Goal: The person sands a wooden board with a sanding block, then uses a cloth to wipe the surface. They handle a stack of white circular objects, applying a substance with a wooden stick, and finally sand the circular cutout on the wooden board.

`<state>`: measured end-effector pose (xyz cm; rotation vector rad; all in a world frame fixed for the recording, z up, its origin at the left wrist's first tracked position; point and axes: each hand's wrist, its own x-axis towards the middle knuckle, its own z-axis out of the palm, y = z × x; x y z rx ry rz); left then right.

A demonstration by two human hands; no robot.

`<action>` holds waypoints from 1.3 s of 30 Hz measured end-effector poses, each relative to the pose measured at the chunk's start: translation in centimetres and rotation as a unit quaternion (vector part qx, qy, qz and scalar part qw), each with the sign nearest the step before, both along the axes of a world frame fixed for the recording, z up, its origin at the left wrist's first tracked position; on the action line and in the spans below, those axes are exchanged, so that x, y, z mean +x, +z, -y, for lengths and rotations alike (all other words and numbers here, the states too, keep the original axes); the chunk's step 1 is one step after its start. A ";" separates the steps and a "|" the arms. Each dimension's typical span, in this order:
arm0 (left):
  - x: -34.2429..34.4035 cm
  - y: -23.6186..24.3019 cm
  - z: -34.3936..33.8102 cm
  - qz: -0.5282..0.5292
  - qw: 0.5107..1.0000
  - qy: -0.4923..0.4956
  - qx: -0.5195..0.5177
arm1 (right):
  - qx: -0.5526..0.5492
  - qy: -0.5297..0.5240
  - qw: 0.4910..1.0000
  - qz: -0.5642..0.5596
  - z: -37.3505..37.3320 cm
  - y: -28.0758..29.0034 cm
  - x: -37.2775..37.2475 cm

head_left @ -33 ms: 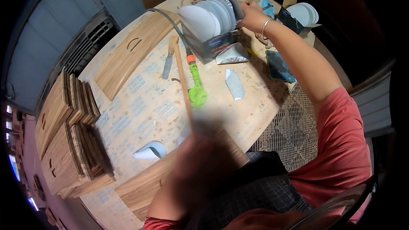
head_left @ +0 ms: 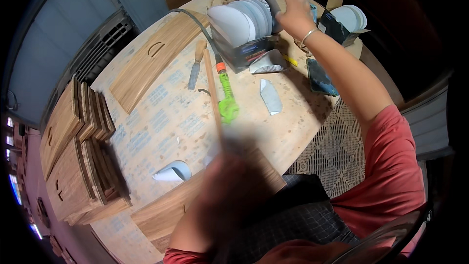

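My right hand (head_left: pixel 297 13) reaches to the far side of the table, at the right end of a row of round sanding discs (head_left: pixel 258 15) standing in a dark box (head_left: pixel 242 53). Its fingers are spread, with the thumb by the edge of a dark grey disc (head_left: pixel 273 7). My left hand (head_left: pixel 225 178) is a dark blur over a wooden board (head_left: pixel 168 204) in front of me. Its fingers cannot be made out. A thin wooden stick (head_left: pixel 213 90) runs from mid-table into that blur.
Notched wooden boards (head_left: pixel 63 181) are stacked at the left; another board (head_left: pixel 146 63) lies beyond. A putty knife (head_left: pixel 195 66), a green air blow gun (head_left: pixel 227 100) with its hose and curled sandpaper (head_left: pixel 175 171) lie mid-table. A second disc box (head_left: pixel 337 27) stands far right.
My right hand's fingers have spread apart and moved slightly up and right from the dark grey disc's edge. My left hand stays blurred in the same place.
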<state>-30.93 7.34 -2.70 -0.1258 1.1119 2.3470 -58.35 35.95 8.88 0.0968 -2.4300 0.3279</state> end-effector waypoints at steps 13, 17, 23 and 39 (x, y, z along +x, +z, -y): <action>0.3 3.8 -0.4 0.009 1.000 -0.001 0.021 | 0.162 0.162 0.963 -0.140 7.3 -0.5 0.4; 0.2 4.3 -0.4 0.038 0.998 -0.014 0.056 | 0.110 0.131 0.975 -0.144 7.9 -0.7 1.4; -0.1 4.6 -0.5 0.026 0.998 -0.026 0.058 | 0.148 0.138 0.965 -0.164 7.7 -1.0 1.0; 0.0 4.6 -0.5 0.007 0.997 -0.009 -0.082 | 0.167 0.160 0.945 -0.233 8.3 -1.7 0.6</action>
